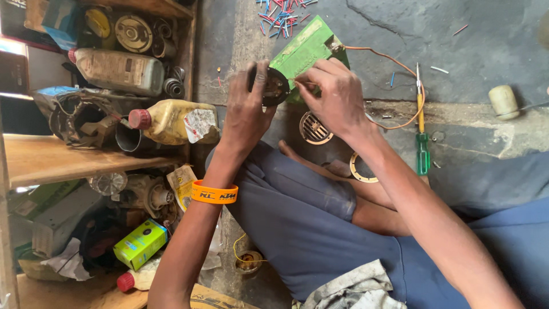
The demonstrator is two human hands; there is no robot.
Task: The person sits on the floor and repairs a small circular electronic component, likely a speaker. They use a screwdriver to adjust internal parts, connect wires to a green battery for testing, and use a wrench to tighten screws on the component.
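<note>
A green-handled screwdriver (422,143) lay right of centre, two capped oil bottles (171,121) on the left shelves, cut wire scraps (280,17) at top.

The round black part (273,86) is largely covered by the left hand (245,111), and its inner details are too small to be made out. The green box (306,51) is partly concealed behind the right hand (337,97). The cream cylinder (503,101) is blurred, and the shelf (68,157) is cut off at the left edge.
</note>
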